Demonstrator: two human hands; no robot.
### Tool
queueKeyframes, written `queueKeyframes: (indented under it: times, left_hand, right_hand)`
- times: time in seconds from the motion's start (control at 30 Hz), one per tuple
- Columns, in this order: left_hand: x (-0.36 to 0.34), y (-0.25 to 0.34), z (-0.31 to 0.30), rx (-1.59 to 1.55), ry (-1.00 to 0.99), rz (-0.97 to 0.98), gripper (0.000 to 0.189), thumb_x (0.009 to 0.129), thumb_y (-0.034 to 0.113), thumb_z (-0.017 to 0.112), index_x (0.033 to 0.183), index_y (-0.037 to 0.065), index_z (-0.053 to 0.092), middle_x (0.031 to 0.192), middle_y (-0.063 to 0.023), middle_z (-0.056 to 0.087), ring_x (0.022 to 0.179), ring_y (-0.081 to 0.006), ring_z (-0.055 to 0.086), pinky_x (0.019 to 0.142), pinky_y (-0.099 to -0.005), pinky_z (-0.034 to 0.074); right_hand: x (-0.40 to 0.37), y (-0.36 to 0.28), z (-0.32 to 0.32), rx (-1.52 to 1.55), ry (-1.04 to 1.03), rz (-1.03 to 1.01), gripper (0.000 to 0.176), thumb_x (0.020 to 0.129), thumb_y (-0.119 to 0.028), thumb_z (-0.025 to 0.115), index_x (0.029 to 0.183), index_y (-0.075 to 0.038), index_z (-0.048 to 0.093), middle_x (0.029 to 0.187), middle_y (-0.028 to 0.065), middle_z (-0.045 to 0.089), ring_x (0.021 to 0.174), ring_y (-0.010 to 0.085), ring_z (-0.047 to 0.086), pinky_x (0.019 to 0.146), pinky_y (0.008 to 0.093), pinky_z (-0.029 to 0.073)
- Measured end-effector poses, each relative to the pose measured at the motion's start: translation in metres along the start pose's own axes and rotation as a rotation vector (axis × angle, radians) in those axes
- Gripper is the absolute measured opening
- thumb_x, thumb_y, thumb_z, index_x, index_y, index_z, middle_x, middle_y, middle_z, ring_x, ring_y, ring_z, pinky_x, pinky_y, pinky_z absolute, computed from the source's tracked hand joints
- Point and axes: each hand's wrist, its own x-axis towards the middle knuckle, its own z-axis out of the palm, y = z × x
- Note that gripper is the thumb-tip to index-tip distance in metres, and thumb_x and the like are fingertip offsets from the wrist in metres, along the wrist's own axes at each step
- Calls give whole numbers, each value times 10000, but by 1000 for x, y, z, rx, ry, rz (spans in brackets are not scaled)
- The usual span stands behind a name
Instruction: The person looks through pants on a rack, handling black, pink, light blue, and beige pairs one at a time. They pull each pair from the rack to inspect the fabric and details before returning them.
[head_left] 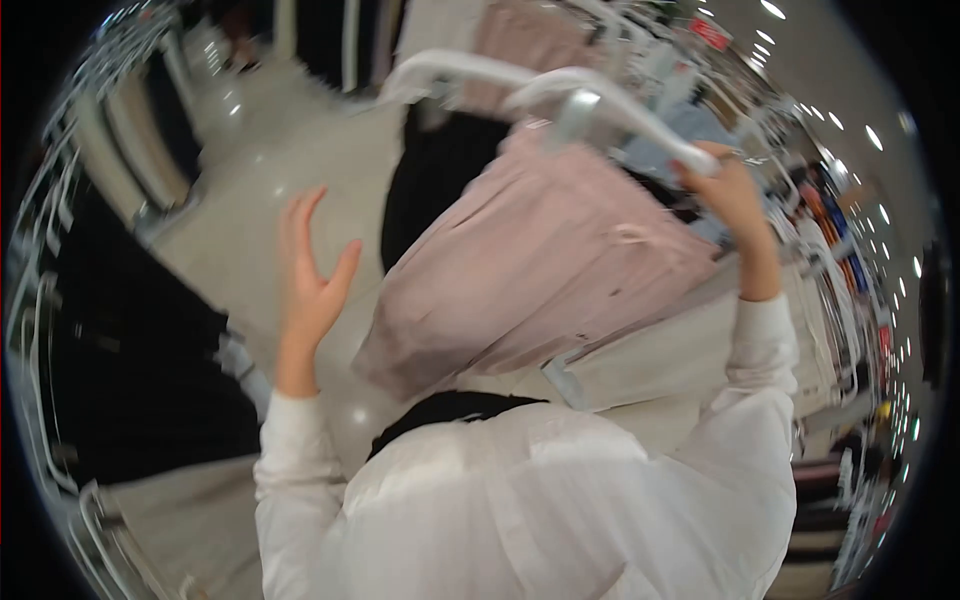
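A white hanger [640, 118] carries a pink garment [550, 250] that hangs down in the middle of the view, in front of my body. My right hand [728, 190] is closed round the right end of the hanger. On the left, my left hand [312, 270] is raised with its thumb and fingers apart, holding nothing; it is to the left of the pink garment and does not touch it. Behind the pink garment hangs a black garment [430, 190]. A second white hanger [450, 66] crosses just above and to the left.
Black garments [130, 350] and beige garments [190, 520] hang on a rack at the left. More clothes [690, 350] hang along the right, close to my right arm. A shiny light floor [260, 150] shows between the racks. A red sign [711, 32] is at the upper right.
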Motion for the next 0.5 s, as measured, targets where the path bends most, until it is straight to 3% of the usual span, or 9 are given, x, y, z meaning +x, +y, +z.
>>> queueKeyframes:
  times: [0.03, 0.07, 0.13, 0.2, 0.27, 0.33, 0.4, 0.47, 0.5]
  left_hand:
    - [25, 27, -3, 18, -4, 132, 535, 761, 83, 598, 1259, 47, 406, 1230, -122, 454, 1152, -278, 403, 955, -355, 304]
    - [45, 50, -1, 33, 2, 262, 554, 739, 54, 606, 1258, 56, 414, 1226, -130, 456, 1141, -307, 411, 950, -368, 311]
    - [72, 86, 10, 96, -79, 412, 483, 733, 55, 603, 1195, 46, 463, 1164, -137, 490, 1078, -317, 447, 894, -375, 347]
    - [80, 97, 20, 211, -159, 541, 415, 728, 56, 599, 1133, 36, 512, 1102, -145, 523, 1014, -327, 482, 838, -381, 383]
    - [75, 93, 30, 132, -609, 408, 306, 718, 91, 600, 1018, 46, 559, 993, -126, 566, 873, -290, 547, 697, -376, 434]
    - [67, 98, 38, 85, -694, 417, 277, 729, 113, 601, 995, 47, 563, 936, -127, 580, 812, -286, 562, 639, -370, 435]
    - [54, 96, 55, 33, -779, 408, 251, 739, 135, 603, 972, 47, 567, 880, -129, 594, 750, -282, 577, 582, -364, 435]
    - [43, 86, 77, -128, -787, 263, 291, 748, 173, 611, 998, 31, 561, 808, -157, 587, 699, -326, 567, 566, -359, 438]
    - [46, 86, 82, -253, -918, 138, 326, 778, 204, 619, 1024, 4, 546, 696, -117, 583, 628, -253, 587, 547, -312, 439]
  right_hand:
    - [-12, -32, 13, 22, 83, 86, 188, 703, -185, 656, 837, -54, 653, 590, -5, 562, 514, 48, 509, 476, 225, 407]
    - [-15, -44, 17, 5, -26, 158, 197, 679, -157, 655, 851, -62, 654, 635, 34, 602, 545, 105, 561, 511, 260, 448]
    - [-32, -50, 38, -258, 47, -30, 245, 669, -239, 647, 852, -77, 663, 885, 114, 646, 818, 278, 612, 733, 337, 478]
    - [-42, -34, 56, -283, -16, -314, 252, 661, -224, 627, 871, -88, 664, 910, 83, 644, 861, 248, 604, 759, 328, 473]
    - [-53, -35, 62, -290, -4, -297, 233, 656, -208, 625, 857, -95, 652, 867, 66, 642, 818, 252, 608, 722, 333, 484]
    - [-63, -33, 60, -180, -58, -298, 129, 642, -154, 632, 701, -75, 550, 651, 94, 552, 639, 308, 546, 558, 365, 433]
    - [-75, -18, 64, -194, 6, -309, 125, 650, -171, 630, 702, -89, 552, 628, 79, 542, 621, 289, 550, 541, 360, 427]
    - [-83, -7, 66, -216, 51, -391, 136, 660, -187, 630, 723, -89, 560, 620, 62, 545, 619, 267, 563, 543, 358, 433]
    - [-83, -10, 60, -305, -54, -333, 126, 658, -188, 639, 731, -91, 605, 684, 24, 599, 627, 228, 586, 552, 338, 452]
